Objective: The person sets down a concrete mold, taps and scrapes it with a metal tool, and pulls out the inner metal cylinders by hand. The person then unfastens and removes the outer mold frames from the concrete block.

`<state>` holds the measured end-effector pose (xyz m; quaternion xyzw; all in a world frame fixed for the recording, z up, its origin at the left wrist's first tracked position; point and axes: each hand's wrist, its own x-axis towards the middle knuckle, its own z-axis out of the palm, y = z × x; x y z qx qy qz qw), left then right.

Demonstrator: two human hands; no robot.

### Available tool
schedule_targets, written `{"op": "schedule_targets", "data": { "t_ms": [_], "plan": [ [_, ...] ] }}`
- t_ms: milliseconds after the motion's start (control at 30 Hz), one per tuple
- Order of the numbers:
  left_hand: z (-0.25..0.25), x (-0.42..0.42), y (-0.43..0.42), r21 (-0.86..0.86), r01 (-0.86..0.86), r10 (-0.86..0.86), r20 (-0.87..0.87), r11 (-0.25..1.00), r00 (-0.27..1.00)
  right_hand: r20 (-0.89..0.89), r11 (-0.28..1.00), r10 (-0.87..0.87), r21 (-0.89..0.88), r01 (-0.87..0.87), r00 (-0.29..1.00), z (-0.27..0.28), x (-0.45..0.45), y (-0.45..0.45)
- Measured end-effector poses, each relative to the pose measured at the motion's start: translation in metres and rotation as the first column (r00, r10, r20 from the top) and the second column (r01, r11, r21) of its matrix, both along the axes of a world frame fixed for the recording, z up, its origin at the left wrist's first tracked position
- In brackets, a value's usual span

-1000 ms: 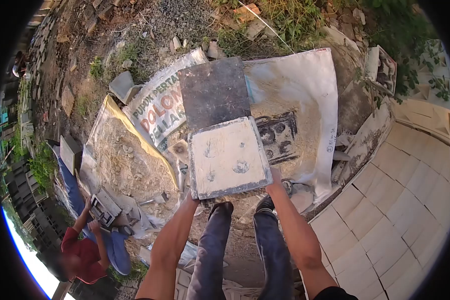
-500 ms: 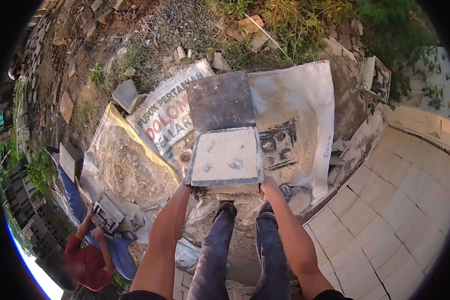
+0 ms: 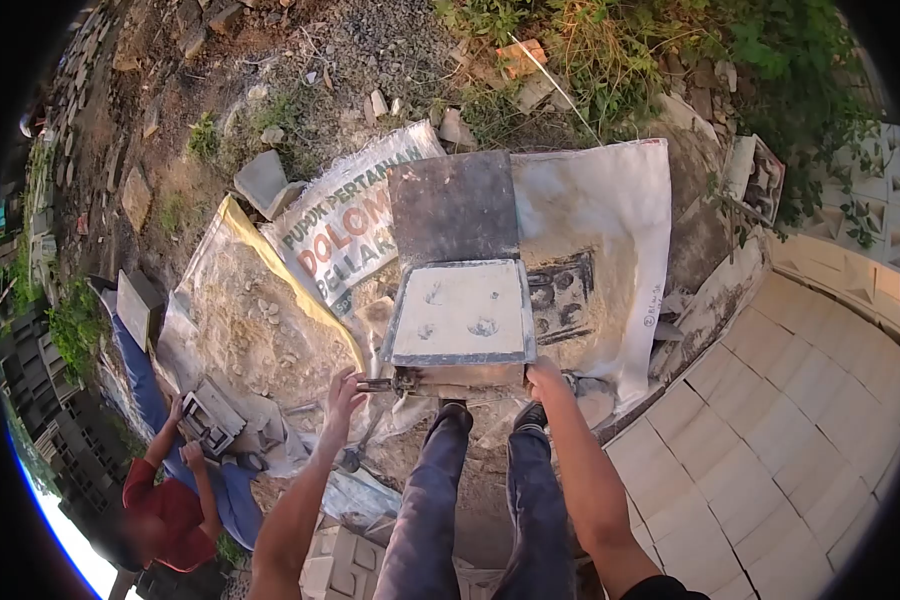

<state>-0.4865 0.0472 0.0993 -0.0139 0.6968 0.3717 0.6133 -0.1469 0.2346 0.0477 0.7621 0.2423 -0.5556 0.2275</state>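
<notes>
In front of my feet is a box-shaped mould (image 3: 460, 374) with a dark, worn rim. A pale slab face (image 3: 458, 312) with several shallow pits fills its top. Behind it a dark square plate (image 3: 452, 207) lies folded back. My left hand (image 3: 342, 400) is off the box, fingers apart, close to a metal handle (image 3: 375, 385) that sticks out from its near left corner. Whether a fingertip touches that handle I cannot tell. My right hand (image 3: 542, 379) grips the near right corner, with its fingertips partly hidden.
Printed sacks (image 3: 345, 215) lie under and around the mould, one bearing sandy powder (image 3: 255, 300). Pale tiles (image 3: 770, 400) cover the right side. At lower left a person in a red shirt (image 3: 175, 515) handles another mould (image 3: 210, 420). Rubble and weeds (image 3: 590, 60) are beyond.
My left hand has come away from the mould's left corner, moving left and opening, and the metal handle there now shows. My right hand stays at its corner. The view has shifted slightly.
</notes>
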Motion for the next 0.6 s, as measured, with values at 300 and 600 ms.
{"op": "schedule_targets", "data": {
  "t_ms": [300,600],
  "plan": [
    [-0.025,0.124,0.092,0.204,-0.807,0.833,-0.134,0.554,0.538,-0.049,0.984,-0.176,-0.037,0.174,0.983,0.006,0.009,0.021],
    [0.004,0.115,0.147,0.164,-0.9,0.863,-0.395,0.404,0.315,-0.268,0.788,-0.616,-0.202,0.582,0.741,0.035,-0.004,0.052]
  ]
}}
